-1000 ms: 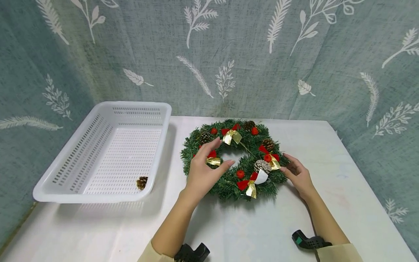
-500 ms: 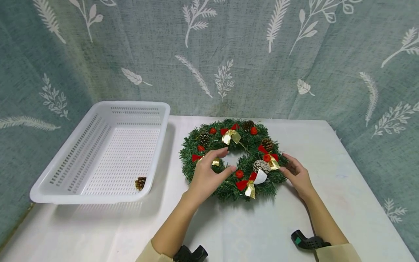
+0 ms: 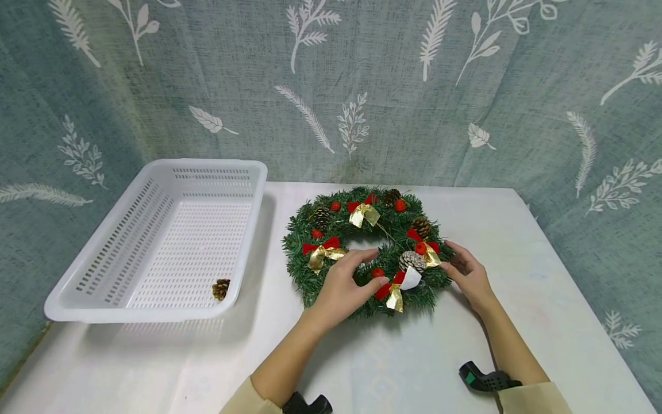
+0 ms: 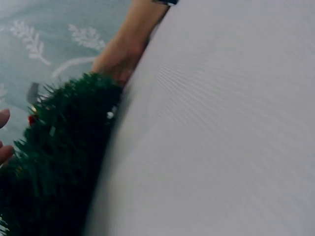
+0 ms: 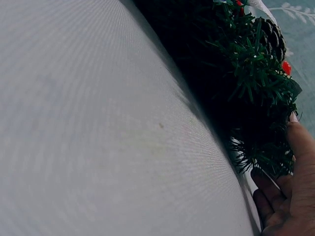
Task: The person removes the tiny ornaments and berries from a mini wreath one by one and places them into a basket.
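A green wreath (image 3: 296, 230) lies flat on the white table, set with red and gold bows, red berries and pine cones. My left hand (image 3: 341, 293) hovers over its front left part, thumb and forefinger spread apart with nothing between them. Those fingertips come close to the front bow (image 3: 395, 298), which has a white piece beside it; contact cannot be made out. At the right rim my right hand (image 3: 472, 280) grips the wreath. In the right wrist view its thumb (image 5: 299, 140) lies on one side of the greenery, the other fingers beneath. A frosted pine cone (image 3: 412, 261) sits nearby.
A white perforated plastic basket (image 3: 150, 315) stands to the left on the table (image 3: 393, 368), a small pine cone (image 3: 220, 289) in its near right corner. Behind the table hangs a grey-green curtain (image 3: 393, 144) with leaf prints. Each wrist carries a black device (image 3: 486, 378).
My left hand has moved right and toward the front of the wreath, uncovering the left bow, its fingers still spread. The right hand keeps its place on the right rim.
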### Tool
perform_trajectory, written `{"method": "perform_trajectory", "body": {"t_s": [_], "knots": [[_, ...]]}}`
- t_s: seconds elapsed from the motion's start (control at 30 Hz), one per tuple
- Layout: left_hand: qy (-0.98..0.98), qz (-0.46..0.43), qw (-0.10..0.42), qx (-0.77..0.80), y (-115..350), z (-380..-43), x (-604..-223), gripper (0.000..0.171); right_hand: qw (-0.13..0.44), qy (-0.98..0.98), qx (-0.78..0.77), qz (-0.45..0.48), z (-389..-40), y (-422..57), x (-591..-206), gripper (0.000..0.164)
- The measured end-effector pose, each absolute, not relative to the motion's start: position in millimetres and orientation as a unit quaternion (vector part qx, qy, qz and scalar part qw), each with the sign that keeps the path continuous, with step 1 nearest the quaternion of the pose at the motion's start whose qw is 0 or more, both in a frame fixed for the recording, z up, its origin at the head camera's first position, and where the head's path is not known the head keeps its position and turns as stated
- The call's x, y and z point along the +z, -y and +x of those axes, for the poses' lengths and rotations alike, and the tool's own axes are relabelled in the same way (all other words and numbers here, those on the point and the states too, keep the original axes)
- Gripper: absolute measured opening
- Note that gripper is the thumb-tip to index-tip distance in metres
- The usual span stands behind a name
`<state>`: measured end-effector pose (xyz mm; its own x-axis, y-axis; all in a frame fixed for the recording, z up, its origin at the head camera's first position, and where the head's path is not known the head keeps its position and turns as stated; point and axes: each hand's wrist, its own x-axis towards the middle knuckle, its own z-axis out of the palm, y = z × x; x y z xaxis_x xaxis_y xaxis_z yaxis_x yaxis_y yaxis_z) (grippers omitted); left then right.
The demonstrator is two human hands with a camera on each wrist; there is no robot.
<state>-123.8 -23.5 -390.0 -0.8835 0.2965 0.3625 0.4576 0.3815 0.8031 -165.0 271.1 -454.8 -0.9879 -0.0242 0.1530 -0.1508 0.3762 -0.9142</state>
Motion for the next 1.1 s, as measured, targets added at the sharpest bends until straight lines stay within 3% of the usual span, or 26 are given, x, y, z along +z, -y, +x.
{"method": "perform_trajectory", "body": {"t_s": [0.33, 0.87, 1.1], "knots": [[0.842, -0.194, 0.049, -0.501, 23, -127, -403, 0.045, 0.053, 0.826, 0.558, 0.053, -164, -271, -457, 0.053], [0.895, -0.204, 0.076, -0.389, 20, -128, -408, 0.043, 0.057, 0.833, 0.549, 0.049, -169, -272, -460, 0.053], [0.887, -0.199, 0.089, -0.406, 18, -129, -411, 0.033, 0.053, 0.830, 0.553, 0.053, -166, -270, -453, 0.053]]}}
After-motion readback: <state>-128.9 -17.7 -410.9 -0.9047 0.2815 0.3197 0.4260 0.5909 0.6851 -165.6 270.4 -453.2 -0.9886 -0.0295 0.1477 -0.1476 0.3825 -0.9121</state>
